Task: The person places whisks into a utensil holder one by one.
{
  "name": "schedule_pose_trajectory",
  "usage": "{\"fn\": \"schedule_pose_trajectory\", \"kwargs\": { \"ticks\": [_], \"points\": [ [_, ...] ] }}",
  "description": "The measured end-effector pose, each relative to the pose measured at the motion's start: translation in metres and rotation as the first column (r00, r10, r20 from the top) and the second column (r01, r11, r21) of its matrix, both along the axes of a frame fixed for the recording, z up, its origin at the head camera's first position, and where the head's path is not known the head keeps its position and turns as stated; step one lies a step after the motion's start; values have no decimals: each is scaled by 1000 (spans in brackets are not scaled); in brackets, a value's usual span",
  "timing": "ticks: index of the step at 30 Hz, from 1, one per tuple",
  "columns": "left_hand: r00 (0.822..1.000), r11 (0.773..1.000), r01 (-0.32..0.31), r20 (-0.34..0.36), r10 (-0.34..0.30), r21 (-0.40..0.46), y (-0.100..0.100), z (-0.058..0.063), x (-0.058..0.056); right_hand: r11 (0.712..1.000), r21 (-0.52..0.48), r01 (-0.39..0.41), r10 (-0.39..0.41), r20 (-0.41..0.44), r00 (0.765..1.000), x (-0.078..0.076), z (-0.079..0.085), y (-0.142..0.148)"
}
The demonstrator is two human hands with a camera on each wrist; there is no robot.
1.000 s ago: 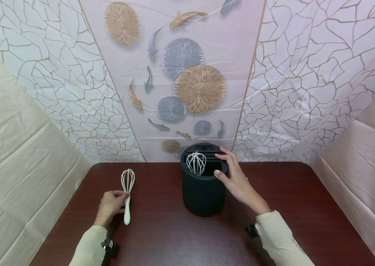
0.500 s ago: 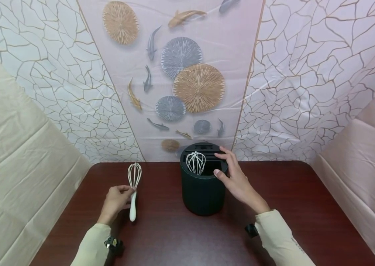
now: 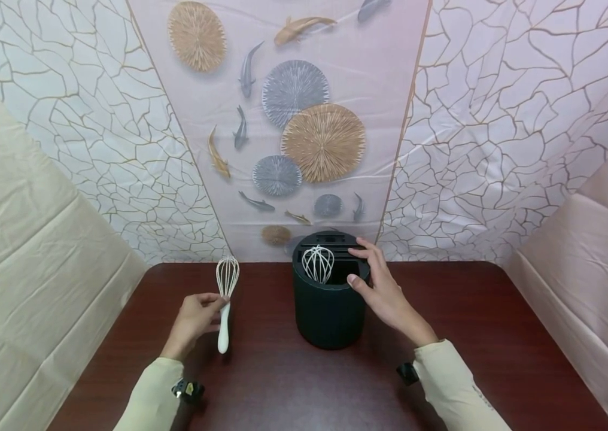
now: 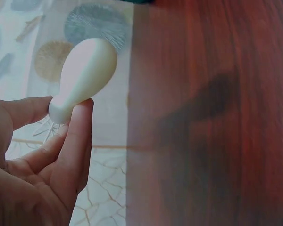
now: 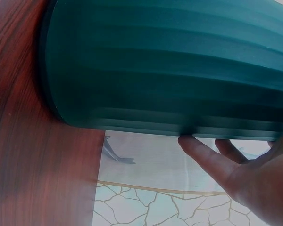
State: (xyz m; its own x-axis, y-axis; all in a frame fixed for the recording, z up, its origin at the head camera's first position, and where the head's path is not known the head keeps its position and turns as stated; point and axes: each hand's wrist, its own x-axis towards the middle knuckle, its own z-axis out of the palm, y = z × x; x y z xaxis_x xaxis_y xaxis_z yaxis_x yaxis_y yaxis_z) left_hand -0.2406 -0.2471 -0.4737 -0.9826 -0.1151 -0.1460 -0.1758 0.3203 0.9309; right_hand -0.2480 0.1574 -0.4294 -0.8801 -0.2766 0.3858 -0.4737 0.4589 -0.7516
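Observation:
My left hand (image 3: 193,317) pinches a white whisk (image 3: 224,326) between thumb and fingers, where the handle meets the wires. The whisk is held wires up, its rounded handle end (image 4: 89,70) toward the camera in the left wrist view. At mid-table stands a dark green utensil holder (image 3: 330,320) with a divided top. A second white whisk (image 3: 318,264) stands in its left front part, wires up, handle hidden inside. My right hand (image 3: 385,296) grips the holder's right rim, thumb at the front edge and fingers over the top. In the right wrist view, a fingertip touches the ribbed side (image 5: 170,80).
The dark red wooden table (image 3: 304,392) ends at a back edge just behind the holder. Beyond hangs a patterned cloth (image 3: 325,143) with printed fish and discs. Pale cloth panels (image 3: 29,287) flank both sides.
My left hand has carried the whisk to the right and a little away from me, raising it off the table. My right hand and the holder have stayed in place.

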Motion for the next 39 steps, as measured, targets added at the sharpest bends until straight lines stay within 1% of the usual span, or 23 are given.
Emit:
{"fn": "schedule_pose_trajectory", "kwargs": {
  "ticks": [5,8,12,19,25,28,33,36,39],
  "points": [
    [1000,999,20,-5,-20,34,9,12,1,1000,5,4,-4,2,1000,0,0,0],
    [1000,999,21,-6,-21,41,14,20,2,1000,9,5,-5,3,1000,0,0,-1],
    [999,997,34,-19,-33,66,21,28,3,1000,2,6,-6,5,1000,0,-1,-1],
    [998,992,53,-51,-48,113,35,37,1,1000,-4,9,-9,3,1000,0,-1,-2],
    [995,985,87,-70,-77,148,49,47,-1,1000,-15,7,-7,5,1000,1,0,-3],
    [992,983,108,-87,-95,152,56,52,-1,1000,-20,6,-6,-9,1000,0,-1,-3],
    [990,983,111,-101,-97,144,65,59,-1,1000,-18,7,-7,-21,1000,0,-2,-4],
    [990,982,117,-101,-103,147,70,61,-2,1000,-12,10,-10,-11,1000,0,-2,-3],
    [986,980,140,-111,-124,144,76,66,-2,1000,-7,15,-15,4,1000,0,-1,-2]
  ]
}}
